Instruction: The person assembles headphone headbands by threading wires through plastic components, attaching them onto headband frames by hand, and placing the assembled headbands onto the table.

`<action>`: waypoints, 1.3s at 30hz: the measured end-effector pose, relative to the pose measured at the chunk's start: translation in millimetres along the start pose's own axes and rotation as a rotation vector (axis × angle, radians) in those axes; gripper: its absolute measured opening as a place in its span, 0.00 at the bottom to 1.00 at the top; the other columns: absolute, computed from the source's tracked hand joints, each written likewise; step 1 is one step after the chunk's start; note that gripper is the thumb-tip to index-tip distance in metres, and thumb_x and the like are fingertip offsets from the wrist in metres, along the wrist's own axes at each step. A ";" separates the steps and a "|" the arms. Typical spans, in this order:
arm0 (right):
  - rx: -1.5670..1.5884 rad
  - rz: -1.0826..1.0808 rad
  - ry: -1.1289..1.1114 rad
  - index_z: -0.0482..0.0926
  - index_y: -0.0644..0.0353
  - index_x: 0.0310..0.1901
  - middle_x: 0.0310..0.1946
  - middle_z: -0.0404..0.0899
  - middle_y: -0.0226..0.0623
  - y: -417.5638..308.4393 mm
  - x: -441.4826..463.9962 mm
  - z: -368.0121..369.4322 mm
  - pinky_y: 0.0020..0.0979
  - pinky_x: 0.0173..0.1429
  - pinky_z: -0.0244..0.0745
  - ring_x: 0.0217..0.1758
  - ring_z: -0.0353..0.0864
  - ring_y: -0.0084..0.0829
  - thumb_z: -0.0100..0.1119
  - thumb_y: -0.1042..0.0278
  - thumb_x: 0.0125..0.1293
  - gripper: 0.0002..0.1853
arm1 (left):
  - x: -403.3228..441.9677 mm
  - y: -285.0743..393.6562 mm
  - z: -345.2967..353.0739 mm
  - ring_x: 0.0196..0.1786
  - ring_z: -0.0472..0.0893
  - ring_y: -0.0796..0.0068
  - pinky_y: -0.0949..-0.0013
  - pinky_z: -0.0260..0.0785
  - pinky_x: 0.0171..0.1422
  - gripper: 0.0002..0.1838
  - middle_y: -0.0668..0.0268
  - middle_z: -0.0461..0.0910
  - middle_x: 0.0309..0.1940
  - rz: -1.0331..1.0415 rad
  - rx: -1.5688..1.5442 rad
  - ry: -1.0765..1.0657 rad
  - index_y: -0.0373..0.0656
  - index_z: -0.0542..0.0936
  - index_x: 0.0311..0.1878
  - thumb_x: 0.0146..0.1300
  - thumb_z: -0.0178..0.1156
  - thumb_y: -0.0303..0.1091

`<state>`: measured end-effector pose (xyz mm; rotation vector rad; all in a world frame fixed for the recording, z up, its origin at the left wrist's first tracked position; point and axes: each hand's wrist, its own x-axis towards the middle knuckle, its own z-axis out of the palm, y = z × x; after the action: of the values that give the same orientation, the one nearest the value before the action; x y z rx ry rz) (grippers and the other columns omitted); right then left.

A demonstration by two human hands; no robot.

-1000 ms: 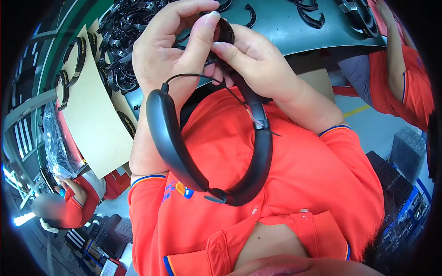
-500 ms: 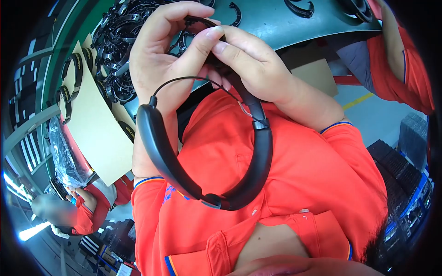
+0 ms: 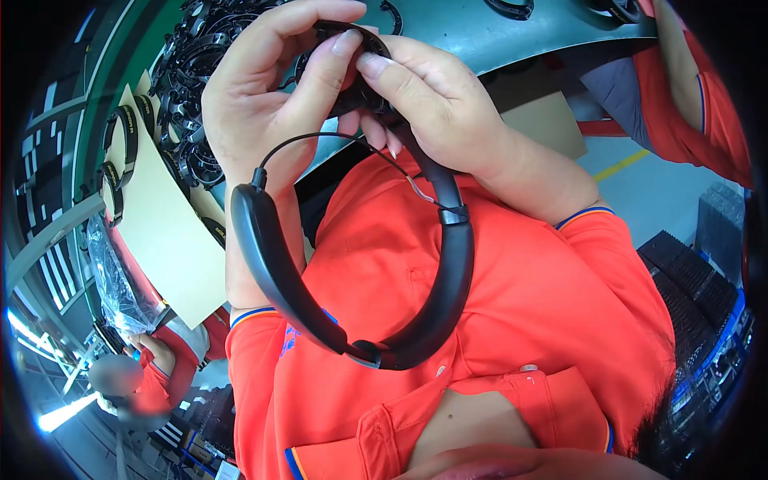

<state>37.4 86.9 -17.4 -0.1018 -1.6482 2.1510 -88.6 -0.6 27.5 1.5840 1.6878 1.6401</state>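
Observation:
A black padded headphone headband (image 3: 268,256) hangs in front of the red shirt, its open ends upward. My right hand (image 3: 452,108) is closed around its right arm near the top, thumb pressed against a thin curved black strip (image 3: 364,36). With thumb and fingers, my left hand (image 3: 268,104) pinches the other part of this strip; the two thumb tips nearly meet. A thin black cable (image 3: 320,134) arches from the headband's free left end across to the right arm, where light-coloured wires show. Fingers hide much of the part between my hands.
A teal table (image 3: 448,40) lies beyond my hands, with a heap of black curved parts (image 3: 192,96) at left. Headbands lie along a beige board (image 3: 168,240). Co-workers in red sit right (image 3: 688,104) and lower left (image 3: 160,376). Black trays (image 3: 688,280) are stacked at right.
My left hand has shifted slightly left, and the curved strip between the fingers shows more of its arc. The headband's left end has swung a little left. Both hands keep their hold.

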 end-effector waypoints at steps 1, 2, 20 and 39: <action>-0.002 0.016 0.010 0.67 0.65 0.54 0.27 0.78 0.38 -0.5 0.4 0.6 0.16 0.25 0.68 0.22 0.73 0.17 0.38 0.61 0.72 0.18 | 0.1 0.0 0.5 0.34 0.78 0.80 0.81 0.71 0.39 0.11 0.58 0.81 0.38 0.003 0.018 0.008 0.34 0.76 0.48 0.61 0.56 0.21; -0.005 0.032 0.020 0.67 0.65 0.54 0.26 0.78 0.37 -0.8 0.6 1.1 0.16 0.25 0.67 0.21 0.72 0.17 0.38 0.61 0.72 0.18 | 0.2 -0.7 -0.8 0.34 0.78 0.80 0.81 0.71 0.39 0.11 0.58 0.81 0.38 0.003 0.018 0.009 0.34 0.76 0.48 0.61 0.56 0.21; 0.133 0.157 -0.019 0.69 0.58 0.45 0.21 0.71 0.30 -14.9 -10.5 -22.8 0.16 0.19 0.63 0.16 0.66 0.14 0.36 0.55 0.72 0.16 | 63.1 7.5 -12.5 0.42 0.78 0.76 0.75 0.69 0.48 0.11 0.61 0.81 0.40 0.131 0.136 -0.126 0.34 0.80 0.42 0.61 0.54 0.29; 0.149 0.183 0.194 0.69 0.59 0.44 0.21 0.73 0.31 -20.5 -21.2 -73.5 0.14 0.21 0.61 0.15 0.65 0.13 0.37 0.56 0.72 0.15 | 223.8 -153.0 135.9 0.39 0.79 0.73 0.75 0.69 0.45 0.10 0.62 0.82 0.36 0.350 0.511 -0.994 0.41 0.82 0.41 0.58 0.60 0.33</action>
<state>85.2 149.6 -23.8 -0.4169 -1.4131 2.3081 -128.6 292.2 -40.6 2.4420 1.3195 0.2853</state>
